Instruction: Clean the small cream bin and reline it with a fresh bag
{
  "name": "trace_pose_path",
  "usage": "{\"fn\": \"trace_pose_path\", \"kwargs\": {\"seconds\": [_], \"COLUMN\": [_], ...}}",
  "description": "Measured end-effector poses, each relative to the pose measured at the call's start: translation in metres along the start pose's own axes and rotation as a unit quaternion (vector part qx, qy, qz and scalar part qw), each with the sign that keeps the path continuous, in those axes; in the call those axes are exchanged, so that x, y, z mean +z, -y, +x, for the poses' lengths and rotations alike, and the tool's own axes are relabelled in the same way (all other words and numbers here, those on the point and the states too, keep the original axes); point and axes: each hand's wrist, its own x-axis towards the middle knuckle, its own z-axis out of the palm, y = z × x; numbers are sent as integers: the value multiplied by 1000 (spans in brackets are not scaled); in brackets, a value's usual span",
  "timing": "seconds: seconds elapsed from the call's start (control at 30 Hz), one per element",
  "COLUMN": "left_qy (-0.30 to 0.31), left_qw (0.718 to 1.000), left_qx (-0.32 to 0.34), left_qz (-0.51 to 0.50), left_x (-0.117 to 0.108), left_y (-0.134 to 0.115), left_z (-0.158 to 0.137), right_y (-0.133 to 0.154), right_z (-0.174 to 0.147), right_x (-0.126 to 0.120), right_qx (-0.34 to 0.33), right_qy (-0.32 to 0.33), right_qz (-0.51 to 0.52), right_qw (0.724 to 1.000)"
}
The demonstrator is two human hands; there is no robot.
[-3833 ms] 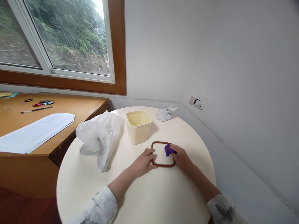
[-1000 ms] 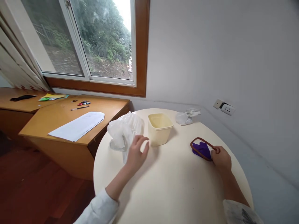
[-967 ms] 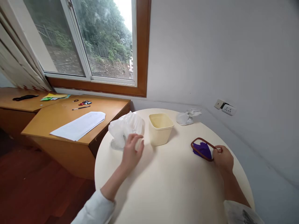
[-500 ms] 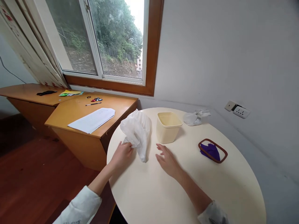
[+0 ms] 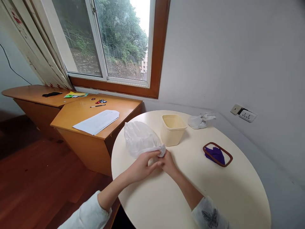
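Observation:
A crumpled white plastic bag [image 5: 140,138] lies on the round cream table [image 5: 166,203], its puffed part to the left and its gathered end drawn toward me at the right. My left hand [image 5: 144,166] grips the bag near that end, thumb and fingers curved around it. Against it, my right hand [image 5: 168,164] is closed on the same gathered end, with most of its fingers hidden behind the plastic and the left hand. Just beyond my hands stands a cream plastic bin [image 5: 172,135], upright and open at the top.
A brown oval-cornered frame [image 5: 221,148] with purple cloth [image 5: 216,155] lies on the right. A knotted clear bag [image 5: 199,121] sits by the wall. Left of the table, a wooden desk [image 5: 78,140] bears papers [image 5: 97,121], a pen [image 5: 97,106] and small items.
My left hand has moved right, pulling the bag's end across to my right hand. My right hand, open and apart before, now grips the bag. The bag lies flatter.

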Motion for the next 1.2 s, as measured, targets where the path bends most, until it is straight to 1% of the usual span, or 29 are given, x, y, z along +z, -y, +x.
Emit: {"fn": "trace_pose_path", "kwargs": {"seconds": [0.07,0.13,0.2,0.23,0.3,0.37,0.43,0.5,0.53,0.6,0.7,0.77,0.83,0.87,0.93,0.97,1.0,1.03,1.07,1.1,1.13,1.17,1.2], "left_qy": [-25,-88,-142,-140,-85,-18,34,82,99,114,113,122,135,141,152,159,166,174,183,194,204,216,228], "left_qw": [999,994,982,978,970,958,954,954,954,953,952,950,949,949,948,947,946,945,943,941,939,937,934], "left_qx": [28,63,92,97,87,80,67,38,25,1,-39,-58,-65,-68,-72,-71,-67,-59,-48,-37,-26,-19,-14], "left_qz": [7,30,86,123,210,273,291,285,282,280,282,281,277,274,271,270,270,271,273,274,274,274,276], "left_x": [-9,-22,-38,-45,-56,-58,-51,-40,-35,-28,-28,-31,-36,-38,-41,-42,-43,-43,-42,-41,-40,-39,-37], "left_y": [-3,-2,5,10,25,43,61,75,80,85,87,87,85,84,78,73,67,60,52,44,36,27,20], "left_z": [-5,-10,-11,-11,-6,2,9,13,14,14,11,9,8,8,10,11,13,15,17,19,21,23,24], "right_y": [-6,-10,-12,-12,-11,-10,-8,-7,-6,-5,-7,-9,-12,-12,-9,-4,3,11,20,30,38,44,48], "right_z": [3,6,6,5,2,-3,-8,-12,-14,-19,-28,-34,-40,-41,-44,-45,-47,-48,-49,-51,-52,-52,-52], "right_x": [-10,-21,-32,-38,-49,-57,-64,-72,-78,-93,-125,-149,-170,-178,-185,-185,-180,-172,-161,-148,-133,-119,-106], "right_qx": [26,46,59,64,75,91,112,127,132,132,138,146,142,134,102,70,26,-30,-94,-152,-191,-210,-212], "right_qy": [-49,-83,-96,-93,-74,-48,-22,-4,-1,-16,-59,-97,-172,-221,-320,-360,-380,-381,-359,-289,-197,-117,-44], "right_qz": [34,64,100,119,152,174,195,218,227,234,224,191,125,90,42,20,-13,-63,-130,-197,-250,-296,-335], "right_qw": [998,993,989,986,983,979,974,968,965,963,963,966,967,962,941,930,924,922,920,924,929,925,917]}}
